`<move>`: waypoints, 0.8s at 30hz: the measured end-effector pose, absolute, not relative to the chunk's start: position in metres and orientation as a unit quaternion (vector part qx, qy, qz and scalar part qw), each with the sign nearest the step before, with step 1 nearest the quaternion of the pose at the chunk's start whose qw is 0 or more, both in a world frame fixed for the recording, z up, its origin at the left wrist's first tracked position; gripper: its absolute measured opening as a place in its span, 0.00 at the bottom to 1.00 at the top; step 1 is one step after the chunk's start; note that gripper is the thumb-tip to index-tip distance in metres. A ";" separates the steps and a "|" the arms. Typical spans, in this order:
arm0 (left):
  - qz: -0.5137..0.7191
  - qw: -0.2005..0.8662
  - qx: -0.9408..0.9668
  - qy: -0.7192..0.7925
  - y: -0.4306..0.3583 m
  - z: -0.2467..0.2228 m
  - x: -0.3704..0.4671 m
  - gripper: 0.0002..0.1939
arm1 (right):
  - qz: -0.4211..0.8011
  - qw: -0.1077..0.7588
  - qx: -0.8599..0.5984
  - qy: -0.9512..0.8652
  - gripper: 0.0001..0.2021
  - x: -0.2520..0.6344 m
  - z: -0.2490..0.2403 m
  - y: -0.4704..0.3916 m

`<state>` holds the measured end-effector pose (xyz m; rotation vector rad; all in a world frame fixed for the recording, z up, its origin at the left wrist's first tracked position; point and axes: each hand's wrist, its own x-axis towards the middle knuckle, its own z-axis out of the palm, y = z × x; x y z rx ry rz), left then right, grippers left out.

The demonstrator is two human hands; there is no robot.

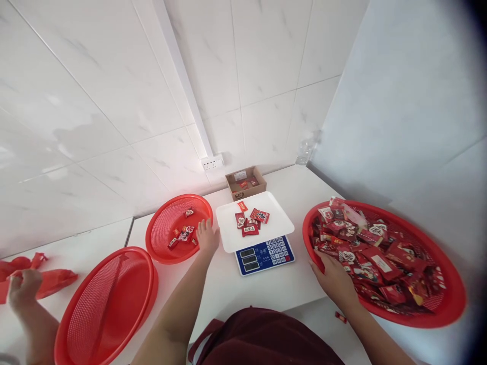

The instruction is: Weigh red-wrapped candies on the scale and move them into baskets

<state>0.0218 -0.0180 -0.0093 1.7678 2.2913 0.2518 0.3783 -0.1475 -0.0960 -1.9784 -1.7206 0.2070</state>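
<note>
My left hand [207, 236] has its fingers spread beside the white tray of a digital scale [224, 238], over the right edge of a small red mesh basket [152, 230]. Nothing shows in it. Several red wrapped snack packets [250, 230] lie on the scale tray, and a few more [185, 233] are inside that small basket. On the right, my right hand [335, 276] is closed over the near left rim of a large red basket [452, 304], thumb outside. That basket is heaped with red snack packets [384, 263]; some of my right fingers are hidden.
Behind the scale stands an open cardboard box [247, 191] with packets inside. Another red basket [110, 304] stands at left, near another person's hand [25, 289] and a red bag [57, 281]. A clear plastic container [304, 152] sits in the corner; one packet [341, 317] lies below the table edge.
</note>
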 end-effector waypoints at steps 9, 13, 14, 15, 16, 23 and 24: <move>-0.091 0.138 0.529 0.832 -0.075 -0.006 -0.084 0.22 | 0.086 0.243 -0.732 -0.630 0.21 0.377 -0.093 -0.148; -0.120 0.044 0.507 0.852 -0.108 -0.006 -0.130 0.32 | 0.093 0.241 -0.735 -0.626 0.20 0.376 -0.090 -0.149; -0.115 0.016 0.484 0.867 -0.114 -0.006 -0.144 0.37 | 0.096 0.240 -0.736 -0.626 0.20 0.376 -0.089 -0.149; -0.108 0.000 0.449 0.887 -0.118 -0.007 -0.159 0.40 | 0.098 0.239 -0.737 -0.624 0.20 0.376 -0.088 -0.149; -0.103 0.007 0.409 0.907 -0.120 -0.007 -0.173 0.42 | 0.100 0.239 -0.738 -0.623 0.20 0.375 -0.087 -0.150; -0.095 0.169 0.425 0.884 -0.095 -0.010 -0.235 0.25 | 0.104 0.238 -0.741 -0.619 0.20 0.375 -0.087 -0.150; -0.091 0.157 0.441 0.879 -0.091 -0.010 -0.236 0.23 | 0.103 0.236 -0.741 -0.620 0.20 0.375 -0.088 -0.150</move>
